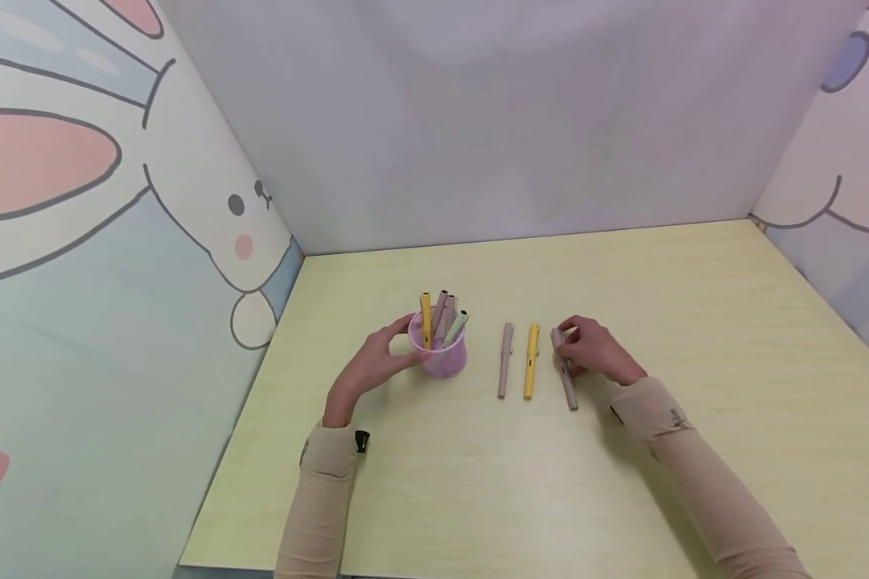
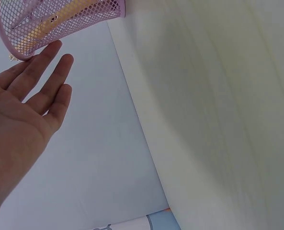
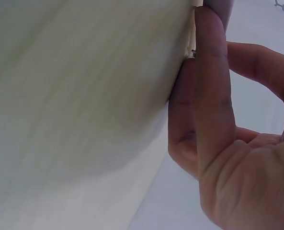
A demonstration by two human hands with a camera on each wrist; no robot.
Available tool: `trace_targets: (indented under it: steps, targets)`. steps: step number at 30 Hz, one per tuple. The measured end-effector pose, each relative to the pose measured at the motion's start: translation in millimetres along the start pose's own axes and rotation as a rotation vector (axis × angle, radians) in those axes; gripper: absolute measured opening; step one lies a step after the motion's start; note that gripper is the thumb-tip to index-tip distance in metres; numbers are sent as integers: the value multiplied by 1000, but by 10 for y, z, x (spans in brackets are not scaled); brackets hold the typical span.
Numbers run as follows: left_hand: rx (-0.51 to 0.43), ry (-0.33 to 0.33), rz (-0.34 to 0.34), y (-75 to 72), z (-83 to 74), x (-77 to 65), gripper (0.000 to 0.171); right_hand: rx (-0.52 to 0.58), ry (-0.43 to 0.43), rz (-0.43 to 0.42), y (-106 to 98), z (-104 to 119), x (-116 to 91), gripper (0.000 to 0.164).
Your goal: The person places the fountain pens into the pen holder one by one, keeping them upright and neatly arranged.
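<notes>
Four pens [image 1: 426, 318] in mesh cup [image 1: 449, 366], three out on tbl. [image 1: 478, 490]: L. hand [image 1: 375, 362] grips cup's rim; R. hand [image 1: 595, 349] pinches taupe pen [image 1: 568, 388] nr. its upper end, w/ yellow pen [image 1: 531, 363] and mauve pen [image 1: 505, 362] alongside.

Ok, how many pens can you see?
7. Four stand in the cup: yellow pen, two grey pens, green pen. Left pen and middle pen lie on the table. The right hand grips the right pen. The cup might hide more.

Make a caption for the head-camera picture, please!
Left hand holds pen cup; right hand grips greyish pen beside yellow pen.
</notes>
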State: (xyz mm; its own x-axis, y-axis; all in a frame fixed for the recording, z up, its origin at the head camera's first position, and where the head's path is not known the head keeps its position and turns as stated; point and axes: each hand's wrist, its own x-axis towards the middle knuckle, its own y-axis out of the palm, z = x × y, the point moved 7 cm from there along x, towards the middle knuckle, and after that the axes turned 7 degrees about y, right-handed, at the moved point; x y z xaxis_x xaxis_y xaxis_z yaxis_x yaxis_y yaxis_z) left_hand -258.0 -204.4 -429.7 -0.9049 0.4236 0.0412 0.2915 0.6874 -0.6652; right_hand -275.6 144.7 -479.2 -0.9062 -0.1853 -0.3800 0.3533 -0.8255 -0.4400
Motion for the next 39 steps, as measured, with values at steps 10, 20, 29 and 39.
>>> trace_targets:
  steps: [10,20,29,39]
  targets:
    - [6,2,-5,-4,-34,-18,83,43,-33,0,-62,-42,-20,42]
    - [13,6,-5,1,-22,-10,82,108,-88,-21,-174,4,-91,50]
    - [17,-4,-3,-3,-4,-13,83,141,-132,-54,-232,34,-81,52]
    - [8,-1,2,-3,-11,-6,83,223,-212,-75,-261,158,-105,52]
